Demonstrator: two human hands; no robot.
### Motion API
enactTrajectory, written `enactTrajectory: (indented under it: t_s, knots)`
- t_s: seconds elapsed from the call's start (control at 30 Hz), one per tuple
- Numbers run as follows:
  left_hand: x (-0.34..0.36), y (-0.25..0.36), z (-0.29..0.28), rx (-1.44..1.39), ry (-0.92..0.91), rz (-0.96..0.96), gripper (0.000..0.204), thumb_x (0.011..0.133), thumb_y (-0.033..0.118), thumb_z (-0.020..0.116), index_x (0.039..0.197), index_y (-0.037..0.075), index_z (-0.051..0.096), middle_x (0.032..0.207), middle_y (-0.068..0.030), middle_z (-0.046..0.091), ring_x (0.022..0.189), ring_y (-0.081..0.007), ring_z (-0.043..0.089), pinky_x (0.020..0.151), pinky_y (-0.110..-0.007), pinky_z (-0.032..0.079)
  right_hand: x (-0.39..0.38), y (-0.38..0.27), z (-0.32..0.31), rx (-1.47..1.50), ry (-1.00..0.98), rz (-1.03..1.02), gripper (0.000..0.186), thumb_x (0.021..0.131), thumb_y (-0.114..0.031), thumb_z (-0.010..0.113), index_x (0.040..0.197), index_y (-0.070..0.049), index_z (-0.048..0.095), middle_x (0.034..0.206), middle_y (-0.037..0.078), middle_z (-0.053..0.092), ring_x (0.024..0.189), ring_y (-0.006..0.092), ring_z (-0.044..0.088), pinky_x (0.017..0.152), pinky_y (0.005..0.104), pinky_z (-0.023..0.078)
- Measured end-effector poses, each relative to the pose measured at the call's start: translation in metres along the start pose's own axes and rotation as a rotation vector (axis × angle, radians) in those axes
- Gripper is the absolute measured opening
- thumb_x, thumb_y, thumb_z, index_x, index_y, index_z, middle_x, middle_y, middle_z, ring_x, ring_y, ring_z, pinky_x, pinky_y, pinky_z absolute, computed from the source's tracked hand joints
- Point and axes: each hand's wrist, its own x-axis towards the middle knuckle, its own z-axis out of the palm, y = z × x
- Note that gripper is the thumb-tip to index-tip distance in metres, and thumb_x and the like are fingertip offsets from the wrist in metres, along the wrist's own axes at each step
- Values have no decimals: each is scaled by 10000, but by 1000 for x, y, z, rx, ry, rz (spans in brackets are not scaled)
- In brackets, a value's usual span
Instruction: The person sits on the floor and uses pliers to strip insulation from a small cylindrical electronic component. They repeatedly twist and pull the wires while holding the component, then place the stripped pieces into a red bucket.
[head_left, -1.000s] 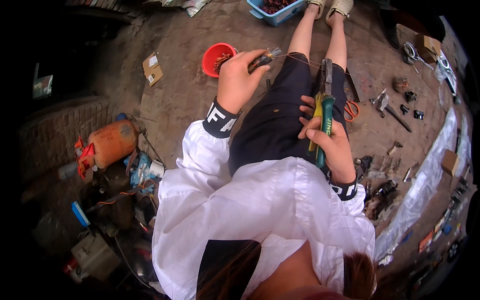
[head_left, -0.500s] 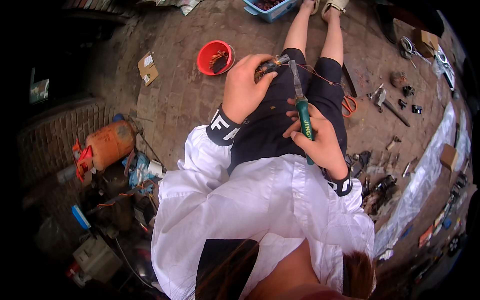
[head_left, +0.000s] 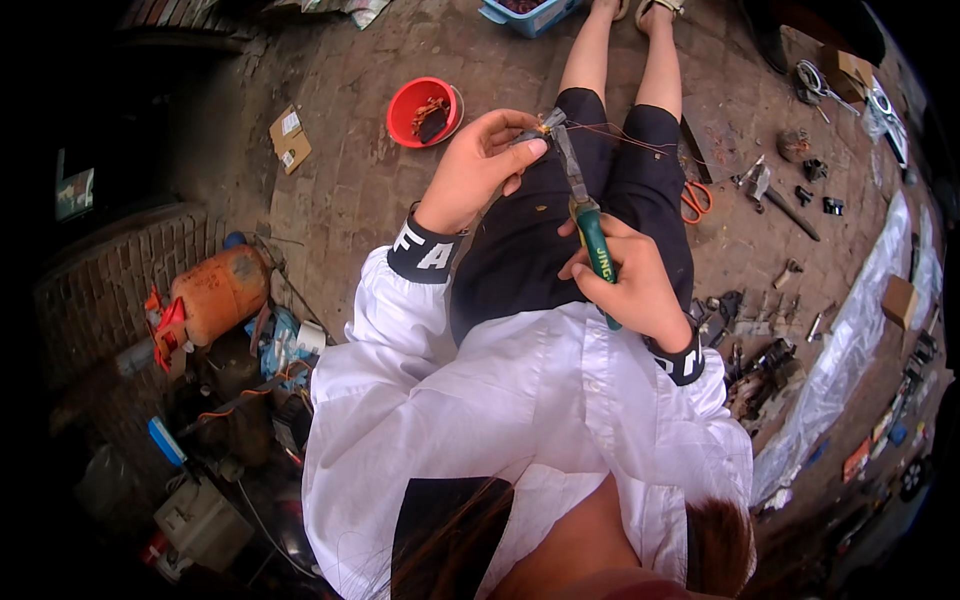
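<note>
My left hand is closed around a small dark metal motor part with copper windings, mostly hidden behind the fingers. Its grey end pokes out past my thumb. Thin copper wire trails from it to the right, above my dark shorts. Green-handled pliers are gripped in my right hand, jaws pointing up and away from me. The jaw tips meet or overlap the part's exposed end; whether they pinch the wire I cannot tell.
A red bucket with copper-coloured scraps stands beyond my left hand, and a blue basin at the far edge. Orange-handled scissors, a hammer and loose metal parts lie at right. An orange gas cylinder lies left.
Both hands have shifted slightly left. The pliers' jaws have tilted left and come up to the motor part's end, and my left hand has turned so that its fingers hide more of the part.
</note>
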Motion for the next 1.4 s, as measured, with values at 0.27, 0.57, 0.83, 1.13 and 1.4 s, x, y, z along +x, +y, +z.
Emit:
enactTrajectory:
  t_s: [0.27, 0.57, 0.83, 1.13, 1.4]
  knots:
    - [-7, -7, -13, 439, -69, 259, 309, 960, 172, 602, 1190, -30, 557, 962, -50, 613, 761, -106, 553, 650, -244, 472, -7, -9, -6, 185, -111, 68, 148, 719, -22, 602, 798, 16, 722, 1034, 144, 644, 826, 238, 649, 729, 310, 511]
    - [-8, -10, -10, 1071, 119, 575, 310, 867, 136, 676, 1134, 20, 569, 964, -152, 634, 855, -343, 625, 715, -377, 500, -16, -3, -2, 599, -181, 314, 174, 761, -31, 554, 801, 58, 698, 1048, 116, 643, 803, 146, 615, 698, 267, 490]
    - [-20, -11, -20, 1269, 73, 566, 316, 848, 171, 693, 1090, 44, 535, 919, -113, 626, 841, -329, 634, 662, -401, 506, -18, -16, -10, 716, -233, 416, 205, 792, -81, 533, 798, 66, 676, 765, 106, 675, 847, 154, 601, 772, 278, 470]
    - [-17, -4, -13, 1191, 138, 704, 301, 817, 166, 717, 1060, 55, 578, 877, -99, 614, 789, -310, 621, 649, -382, 503, -14, -16, -21, 741, -366, 357, 142, 812, -70, 600, 815, 39, 691, 1308, 218, 533, 1104, 257, 577, 943, 396, 456]
    - [-5, 13, -33, 1468, 195, 965, 298, 720, 55, 699, 1013, 54, 641, 918, -61, 625, 855, -273, 600, 707, -389, 481, -18, -17, -23, 653, -426, 243, 148, 780, -70, 621, 855, 19, 714, 1401, 228, 432, 1305, 325, 437, 1095, 460, 335]
